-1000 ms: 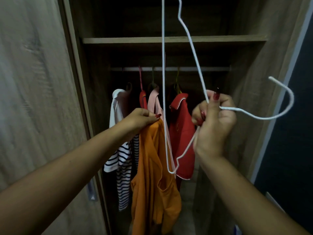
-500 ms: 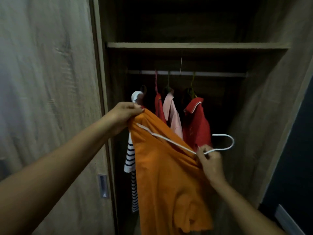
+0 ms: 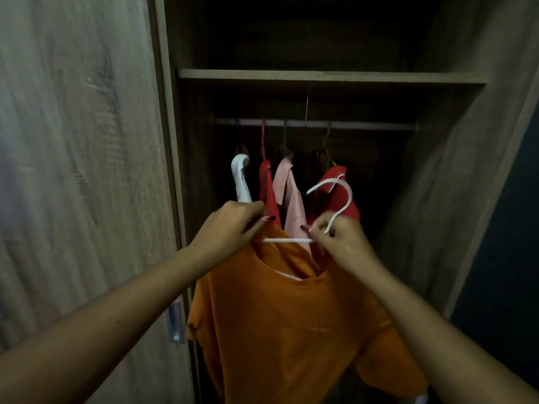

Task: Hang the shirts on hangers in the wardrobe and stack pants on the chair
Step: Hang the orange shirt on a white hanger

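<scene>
An orange shirt hangs in front of the open wardrobe, with a white hanger partly inside its neck opening. My left hand grips the shirt's left shoulder at the collar. My right hand pinches the hanger at the base of its hook, which points up. On the wardrobe rail behind hang a white-collared shirt, a red shirt, a pink shirt and another red shirt.
A wooden shelf spans the wardrobe above the rail. The wardrobe door stands at my left with a metal handle. The right side panel closes in the hanging space; the rail is bare right of the red shirt.
The hanger went from raised outside the shirt to inside its neck. Both hands came together at the collar, and the hook turned upward.
</scene>
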{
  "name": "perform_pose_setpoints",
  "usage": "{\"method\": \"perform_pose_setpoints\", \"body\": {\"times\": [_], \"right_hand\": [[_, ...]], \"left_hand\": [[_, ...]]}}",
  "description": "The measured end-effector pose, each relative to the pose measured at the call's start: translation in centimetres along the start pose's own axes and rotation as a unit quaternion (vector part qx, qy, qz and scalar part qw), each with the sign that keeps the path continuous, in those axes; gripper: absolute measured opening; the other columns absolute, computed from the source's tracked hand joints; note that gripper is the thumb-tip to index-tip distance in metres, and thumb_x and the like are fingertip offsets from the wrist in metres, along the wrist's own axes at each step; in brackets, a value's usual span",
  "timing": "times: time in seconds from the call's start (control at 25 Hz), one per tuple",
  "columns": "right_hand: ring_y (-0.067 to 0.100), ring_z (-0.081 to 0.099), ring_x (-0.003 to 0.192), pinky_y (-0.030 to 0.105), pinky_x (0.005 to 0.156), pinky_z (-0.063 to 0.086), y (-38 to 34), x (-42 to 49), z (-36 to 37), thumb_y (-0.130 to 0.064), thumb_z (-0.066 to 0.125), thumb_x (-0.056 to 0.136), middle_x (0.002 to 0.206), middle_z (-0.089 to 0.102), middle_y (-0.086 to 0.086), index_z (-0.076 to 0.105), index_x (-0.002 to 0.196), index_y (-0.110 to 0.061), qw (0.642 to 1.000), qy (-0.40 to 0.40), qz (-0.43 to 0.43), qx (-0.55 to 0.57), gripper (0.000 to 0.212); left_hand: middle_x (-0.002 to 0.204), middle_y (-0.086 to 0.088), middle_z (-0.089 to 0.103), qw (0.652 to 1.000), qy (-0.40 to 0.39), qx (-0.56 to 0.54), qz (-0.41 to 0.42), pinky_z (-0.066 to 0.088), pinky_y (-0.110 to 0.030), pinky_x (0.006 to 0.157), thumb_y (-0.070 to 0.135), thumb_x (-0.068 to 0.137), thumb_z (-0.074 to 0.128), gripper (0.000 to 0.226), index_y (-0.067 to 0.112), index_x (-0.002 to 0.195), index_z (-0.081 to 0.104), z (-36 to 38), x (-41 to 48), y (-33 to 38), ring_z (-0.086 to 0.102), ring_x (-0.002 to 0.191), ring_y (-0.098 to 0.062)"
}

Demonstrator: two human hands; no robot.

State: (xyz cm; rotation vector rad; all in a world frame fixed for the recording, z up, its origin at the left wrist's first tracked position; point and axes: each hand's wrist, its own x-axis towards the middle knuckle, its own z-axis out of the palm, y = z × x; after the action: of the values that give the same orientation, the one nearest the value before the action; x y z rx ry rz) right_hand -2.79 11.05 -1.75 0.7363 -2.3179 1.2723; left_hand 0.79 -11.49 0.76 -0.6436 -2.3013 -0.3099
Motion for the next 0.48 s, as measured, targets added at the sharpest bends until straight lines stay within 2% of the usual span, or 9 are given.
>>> {"method": "perform_pose_setpoints", "body": {"times": [0.08,0.16,0.24,0.32,0.36,0.4,0.48], "right_hand": [[0.004,0.052,0.049,0.024,0.049,0.042,-0.5,0.7,-0.5,-0.009,0.059,0.086,0.058,0.057,0.001,0.057,0.077,-0.011,0.999,0.034,-0.032,0.011,0.010],[0.012,0.056,0.056,0.031,0.055,0.045,-0.3,0.4,-0.2,-0.006,0.056,0.088,0.064,0.059,0.007,0.057,0.082,-0.007,0.999,-0.036,-0.039,-0.010,0.006],[0.007,0.054,0.055,0.021,0.056,0.044,0.3,-0.2,-0.2,-0.002,0.051,0.091,0.062,0.057,0.004,0.055,0.082,-0.006,0.998,-0.058,-0.021,0.024,0.011],[0.004,0.050,0.053,0.015,0.055,0.040,0.4,-0.2,-0.9,-0.003,0.049,0.093,0.059,0.055,0.001,0.053,0.079,-0.011,0.998,-0.034,-0.022,0.043,0.017],[0.004,0.049,0.052,0.016,0.055,0.039,0.3,-0.1,-1.4,-0.005,0.048,0.094,0.058,0.055,0.000,0.052,0.078,-0.013,0.998,-0.032,-0.026,0.039,0.019],[0.004,0.049,0.052,0.016,0.054,0.038,0.1,0.2,-1.8,-0.008,0.048,0.095,0.058,0.056,-0.001,0.052,0.077,-0.014,0.998,-0.039,-0.032,0.029,0.019],[0.004,0.049,0.049,0.016,0.052,0.039,-0.4,0.5,-2.4,-0.011,0.048,0.096,0.057,0.057,-0.002,0.052,0.076,-0.018,0.997,-0.075,-0.038,0.000,0.021]], "left_hand": [[0.087,0.006,0.062,0.994,-0.025,-0.103,-0.025,0.047,-0.022,0.068,0.036,0.097,0.042,0.024,0.020,0.096,0.060,0.2,0.0,-1.5,0.059,0.079,-0.005],[0.092,0.006,0.060,0.986,-0.099,-0.120,-0.056,0.048,-0.026,0.079,0.051,0.092,0.031,0.040,0.024,0.100,0.058,0.6,-1.0,-3.7,0.058,0.086,-0.005],[0.104,0.005,0.059,0.971,-0.216,-0.064,-0.084,0.046,-0.036,0.092,0.064,0.086,0.023,0.053,0.029,0.109,0.056,1.5,-3.1,-5.8,0.055,0.099,-0.009],[0.102,0.009,0.060,0.956,-0.270,-0.079,-0.085,0.046,-0.032,0.090,0.075,0.084,0.016,0.064,0.031,0.107,0.057,2.5,-4.8,-6.7,0.056,0.098,-0.004],[0.095,0.014,0.061,0.956,-0.262,-0.110,-0.072,0.047,-0.025,0.084,0.074,0.085,0.018,0.057,0.035,0.100,0.057,3.0,-5.1,-6.7,0.058,0.091,0.002],[0.089,0.020,0.060,0.959,-0.249,-0.126,-0.055,0.046,-0.018,0.078,0.067,0.089,0.024,0.042,0.040,0.094,0.056,3.4,-5.1,-6.4,0.060,0.085,0.005],[0.085,0.022,0.060,0.967,-0.216,-0.130,-0.026,0.044,-0.012,0.074,0.048,0.097,0.034,0.024,0.042,0.090,0.057,4.0,-4.4,-5.7,0.060,0.082,0.008]]}}
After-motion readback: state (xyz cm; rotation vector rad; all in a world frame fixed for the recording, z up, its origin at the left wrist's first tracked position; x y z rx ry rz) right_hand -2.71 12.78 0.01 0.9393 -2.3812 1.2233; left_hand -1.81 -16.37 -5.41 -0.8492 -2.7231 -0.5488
